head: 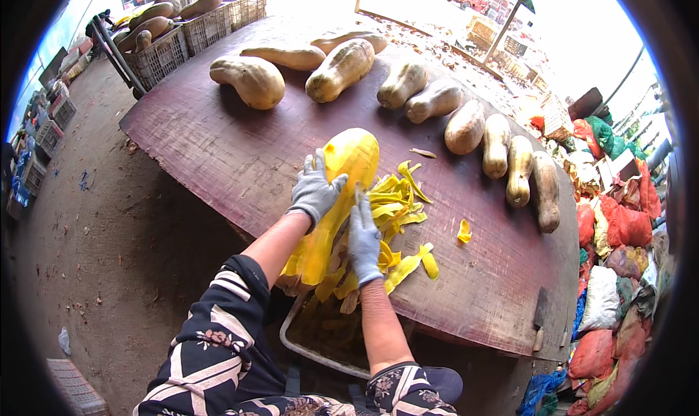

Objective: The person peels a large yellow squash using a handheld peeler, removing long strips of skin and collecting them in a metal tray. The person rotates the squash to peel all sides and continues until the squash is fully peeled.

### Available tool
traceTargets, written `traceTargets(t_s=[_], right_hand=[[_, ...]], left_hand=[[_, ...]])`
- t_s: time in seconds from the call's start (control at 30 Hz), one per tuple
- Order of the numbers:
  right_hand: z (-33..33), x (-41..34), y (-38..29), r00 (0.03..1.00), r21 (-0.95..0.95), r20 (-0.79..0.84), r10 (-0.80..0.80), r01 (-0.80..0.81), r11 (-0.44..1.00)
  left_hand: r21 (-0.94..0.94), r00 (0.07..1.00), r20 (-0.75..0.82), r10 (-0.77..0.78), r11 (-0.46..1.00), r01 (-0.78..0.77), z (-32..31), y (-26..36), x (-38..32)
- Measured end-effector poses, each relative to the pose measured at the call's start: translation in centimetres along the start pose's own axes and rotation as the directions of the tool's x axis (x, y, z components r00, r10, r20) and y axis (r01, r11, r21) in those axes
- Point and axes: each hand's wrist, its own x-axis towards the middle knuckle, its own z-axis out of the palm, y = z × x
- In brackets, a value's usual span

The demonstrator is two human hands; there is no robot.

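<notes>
A large peeled yellow squash [352,159] lies lengthwise on the dark red wooden table [218,148], its wide end away from me. My left hand [317,189], in a grey glove, presses on the squash's left side with fingers apart. My right hand [364,236], gloved too, is along its right side with the fingers extended; whether it holds a tool cannot be told. Yellow peel strips [393,203] are heaped to the right of the squash, and more hang at the table's near edge. A small peel piece [464,231] lies farther right.
Several unpeeled squashes [248,83] form an arc along the far and right sides. A knife [539,315] lies near the right corner. Crates of squashes [158,55] stand at the far left, filled sacks [628,225] at the right. Below the near edge is a metal-rimmed container [317,356].
</notes>
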Motion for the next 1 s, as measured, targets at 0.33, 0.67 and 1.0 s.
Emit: traceTargets(t_s=[0.33,0.67,1.0], right_hand=[[-0.7,-17.6,-1.6,0.960,-0.266,0.270,0.070,0.005,0.964],[-2.0,-17.9,3.1,0.908,-0.247,0.151,-0.390,0.417,0.875],[2.0,-8.7,1.5,0.955,-0.222,0.146,-0.259,0.287,0.932]], left_hand=[[0.018,0.998,0.016,-0.057,0.998,0.056,-1.1,0.9,-1.2],[-0.041,0.998,0.020,-0.054,0.998,0.054,-1.4,1.3,-0.7],[-0.013,0.997,0.038,-0.066,0.998,0.066,-1.6,1.1,-1.2]])
